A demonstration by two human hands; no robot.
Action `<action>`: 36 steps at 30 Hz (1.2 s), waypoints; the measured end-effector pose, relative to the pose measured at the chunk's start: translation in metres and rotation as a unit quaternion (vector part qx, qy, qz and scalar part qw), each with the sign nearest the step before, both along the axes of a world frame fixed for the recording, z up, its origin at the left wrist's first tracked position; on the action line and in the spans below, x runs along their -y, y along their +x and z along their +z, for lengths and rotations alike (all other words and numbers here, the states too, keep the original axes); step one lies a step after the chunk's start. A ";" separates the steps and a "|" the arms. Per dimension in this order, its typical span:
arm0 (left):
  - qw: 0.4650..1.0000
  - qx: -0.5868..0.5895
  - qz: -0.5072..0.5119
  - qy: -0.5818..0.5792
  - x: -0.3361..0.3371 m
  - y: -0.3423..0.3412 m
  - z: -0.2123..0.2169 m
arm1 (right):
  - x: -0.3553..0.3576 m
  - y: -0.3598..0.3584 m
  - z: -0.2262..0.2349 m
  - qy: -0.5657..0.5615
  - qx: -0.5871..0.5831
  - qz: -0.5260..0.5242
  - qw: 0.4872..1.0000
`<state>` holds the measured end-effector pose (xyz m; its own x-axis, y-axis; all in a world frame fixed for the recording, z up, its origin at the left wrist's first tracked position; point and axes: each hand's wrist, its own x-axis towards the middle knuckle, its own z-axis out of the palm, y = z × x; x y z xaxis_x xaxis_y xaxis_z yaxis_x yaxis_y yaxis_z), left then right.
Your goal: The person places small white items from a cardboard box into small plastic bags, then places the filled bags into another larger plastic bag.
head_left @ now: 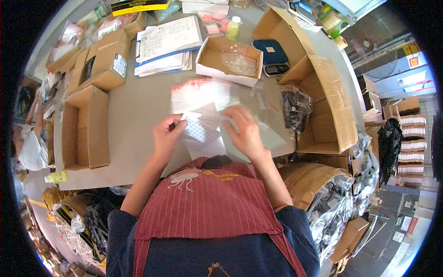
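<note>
A white sheet with a small dotted pattern [199, 134] is held in front of my body, tilted above the table edge. My left hand [168, 134] pinches its left side between thumb and fingers. At the sheet's right side, my right hand [243, 131] has curved fingers with a gap between thumb and forefinger; it is slightly blurred, and I see nothing firmly gripped. A plain white piece [213, 148] shows below the patterned sheet. Just beyond my hands lies a spread of clear plastic bags with red top edges [196, 92].
An open carton [323, 108] with black bagged items [296, 108] stands right. A shallow white box [228, 60] holds small clear bags. Behind are clipboards with papers [167, 41], a pocket scale [276, 69] and a bottle [233, 28]. A cardboard box [86, 129] stands left.
</note>
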<state>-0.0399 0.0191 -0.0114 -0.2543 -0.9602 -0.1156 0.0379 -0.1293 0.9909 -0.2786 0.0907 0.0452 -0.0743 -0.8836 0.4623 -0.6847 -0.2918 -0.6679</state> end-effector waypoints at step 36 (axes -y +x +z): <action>0.899 0.200 -0.149 -0.359 -0.016 -0.018 0.016 | 0.011 0.003 0.000 -0.056 -0.180 0.136 0.973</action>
